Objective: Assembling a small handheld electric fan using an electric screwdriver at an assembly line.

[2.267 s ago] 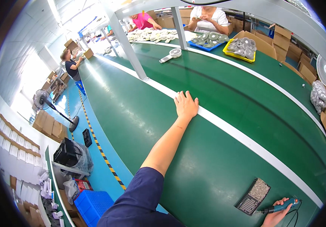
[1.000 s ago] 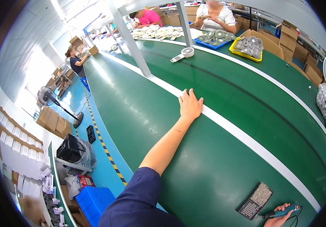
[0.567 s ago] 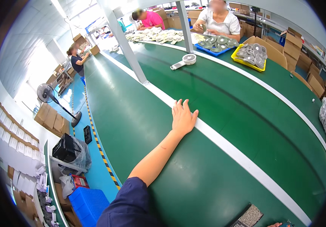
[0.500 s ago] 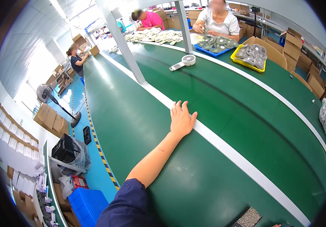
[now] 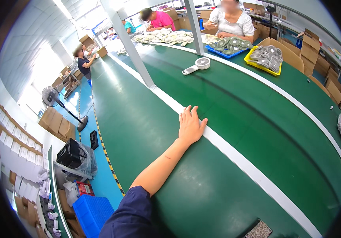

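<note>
My left hand point(image 5: 191, 125) lies flat, palm down, on the green table, its fingers together and reaching the white stripe point(image 5: 234, 156) that borders the conveyor belt point(image 5: 265, 119). It holds nothing. A small white handheld fan point(image 5: 197, 65) lies on the belt well beyond it. My right hand is out of view. The corner of a dark mesh pad point(image 5: 258, 230) shows at the bottom edge.
A yellow tray point(image 5: 260, 66) and a blue tray point(image 5: 221, 52) of round grey parts sit across the belt in front of a seated person point(image 5: 234, 22). Other workers stand farther up the line. A metal post point(image 5: 130, 45) rises nearby. Cardboard boxes line the right; a blue crate point(image 5: 93, 212) sits on the floor.
The view has tilted up, so my right hand and the blue tool it held have dropped out of the picture. My left hand stays flat on the table edge.
</note>
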{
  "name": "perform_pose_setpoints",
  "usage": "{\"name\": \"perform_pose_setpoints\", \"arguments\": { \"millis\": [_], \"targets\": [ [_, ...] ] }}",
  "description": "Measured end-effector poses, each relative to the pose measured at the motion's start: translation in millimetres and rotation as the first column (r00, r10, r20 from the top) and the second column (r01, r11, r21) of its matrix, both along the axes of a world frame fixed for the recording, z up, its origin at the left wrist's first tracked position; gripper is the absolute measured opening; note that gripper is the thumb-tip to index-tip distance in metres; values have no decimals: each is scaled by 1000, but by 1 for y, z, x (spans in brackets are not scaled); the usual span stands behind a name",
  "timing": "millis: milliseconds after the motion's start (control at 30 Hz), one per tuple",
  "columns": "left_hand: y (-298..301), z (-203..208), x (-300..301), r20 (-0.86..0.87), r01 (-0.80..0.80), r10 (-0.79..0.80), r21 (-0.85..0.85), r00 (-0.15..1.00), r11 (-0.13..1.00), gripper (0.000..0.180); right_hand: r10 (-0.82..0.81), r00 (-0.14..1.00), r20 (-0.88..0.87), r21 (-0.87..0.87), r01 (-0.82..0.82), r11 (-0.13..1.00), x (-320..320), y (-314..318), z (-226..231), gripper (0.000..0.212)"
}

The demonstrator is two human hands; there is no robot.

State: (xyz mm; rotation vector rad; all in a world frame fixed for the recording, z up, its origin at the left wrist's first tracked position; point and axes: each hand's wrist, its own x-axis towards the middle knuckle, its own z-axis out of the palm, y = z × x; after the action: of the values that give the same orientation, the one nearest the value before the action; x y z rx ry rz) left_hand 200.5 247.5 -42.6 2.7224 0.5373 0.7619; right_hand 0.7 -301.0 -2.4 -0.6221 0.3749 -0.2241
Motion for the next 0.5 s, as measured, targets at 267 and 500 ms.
{"name": "perform_pose_setpoints", "arguments": {
  "millis": [267, 500],
  "targets": [
    [-1, 5, 3, -48, 23, -22, 19, 999, 1000, 62, -40, 997, -66, -127, 32, 991, -1, 4, 6, 29],
    [60, 0, 41, 128, 129, -135, 51, 983, 990, 72, 10, 1000, -18, 98, -8, 995, 3, 5, 4, 33]
  ]
}}
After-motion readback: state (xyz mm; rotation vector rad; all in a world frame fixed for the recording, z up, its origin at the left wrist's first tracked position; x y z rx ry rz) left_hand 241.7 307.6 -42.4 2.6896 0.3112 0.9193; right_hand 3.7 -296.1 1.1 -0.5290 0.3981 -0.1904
